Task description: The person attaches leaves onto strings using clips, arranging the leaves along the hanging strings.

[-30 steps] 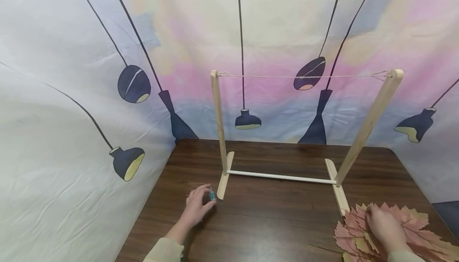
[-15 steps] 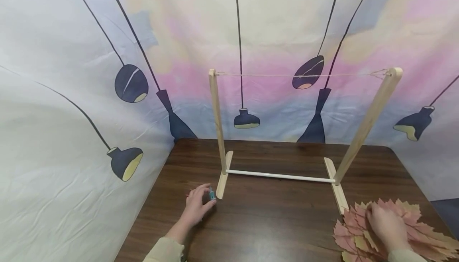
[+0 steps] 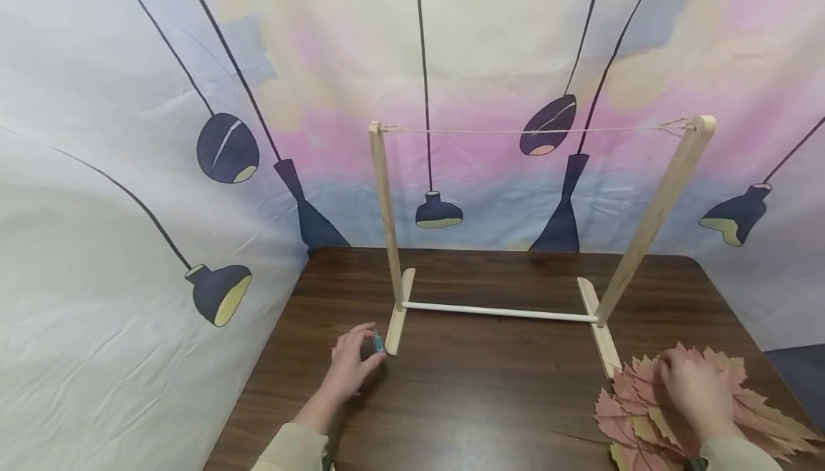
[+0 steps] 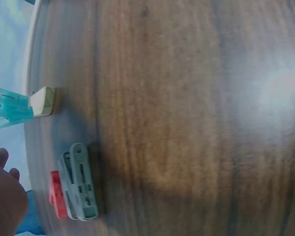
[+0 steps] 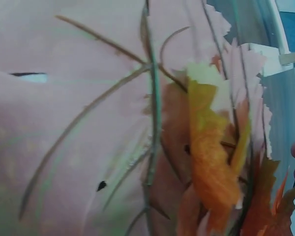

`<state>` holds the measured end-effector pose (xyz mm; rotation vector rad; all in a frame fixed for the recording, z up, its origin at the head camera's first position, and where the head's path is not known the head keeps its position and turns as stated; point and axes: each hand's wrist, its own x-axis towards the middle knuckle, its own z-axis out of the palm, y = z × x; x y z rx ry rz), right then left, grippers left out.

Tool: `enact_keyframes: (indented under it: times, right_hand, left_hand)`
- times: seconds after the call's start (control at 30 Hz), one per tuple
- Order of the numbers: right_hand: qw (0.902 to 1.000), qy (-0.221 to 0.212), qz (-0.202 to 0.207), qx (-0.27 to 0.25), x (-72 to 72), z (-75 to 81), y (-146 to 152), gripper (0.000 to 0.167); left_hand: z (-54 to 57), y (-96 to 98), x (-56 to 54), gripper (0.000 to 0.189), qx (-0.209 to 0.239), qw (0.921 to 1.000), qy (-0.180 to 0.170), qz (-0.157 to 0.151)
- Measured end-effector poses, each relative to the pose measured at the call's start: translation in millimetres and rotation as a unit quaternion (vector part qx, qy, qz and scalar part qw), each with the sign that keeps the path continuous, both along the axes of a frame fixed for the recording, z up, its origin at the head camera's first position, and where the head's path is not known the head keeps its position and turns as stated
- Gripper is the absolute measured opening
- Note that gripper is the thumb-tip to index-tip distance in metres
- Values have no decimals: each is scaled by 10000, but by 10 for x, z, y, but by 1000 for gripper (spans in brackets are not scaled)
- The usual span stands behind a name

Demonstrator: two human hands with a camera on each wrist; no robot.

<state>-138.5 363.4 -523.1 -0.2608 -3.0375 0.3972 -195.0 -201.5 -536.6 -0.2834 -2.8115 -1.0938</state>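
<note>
My left hand (image 3: 348, 367) pinches a teal clothespin (image 3: 377, 342) near the left foot of a wooden stand. In the left wrist view the teal clothespin (image 4: 11, 106) sits above the table, by the fingers at the left edge. A grey-green clothespin (image 4: 78, 179) and a red clothespin (image 4: 58, 194) lie beneath. My right hand (image 3: 697, 394), fingers curled, is at a pile of pink and yellow maple leaves (image 3: 621, 414) and pinches a leaf; its fingertips are partly hidden. Close up, a leaf (image 5: 103, 118) with brown veins fills most of the right wrist view.
The wooden stand (image 3: 651, 227) has two uprights, a white bottom rod (image 3: 496, 311) and a string (image 3: 483, 131) across the top. It stands on a dark wooden table (image 3: 477, 392). Behind hangs a cloth (image 3: 496, 41) printed with lamps.
The leaves at the right have shifted slightly left beside my right hand. The head view has turned a little. My left hand stays by the stand's left foot with the teal clothespin.
</note>
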Motion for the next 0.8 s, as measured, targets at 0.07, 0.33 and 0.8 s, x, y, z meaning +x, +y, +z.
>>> enact_keyframes:
  times: [0.07,0.33,0.8]
  right_hand:
    - [9999,-66,-48,-84,-11,27,15,16]
    - [9999,-37,-11,-116,-38,88,38,19]
    - [9975,273,396,-520,-23,-21,30,14]
  left_hand:
    - [32,-2,-10,30,36,10000,10,1]
    - [80,10,-32,29,20,10000,-25,74]
    - [36,-1,-4,30,108,9998,152,-2]
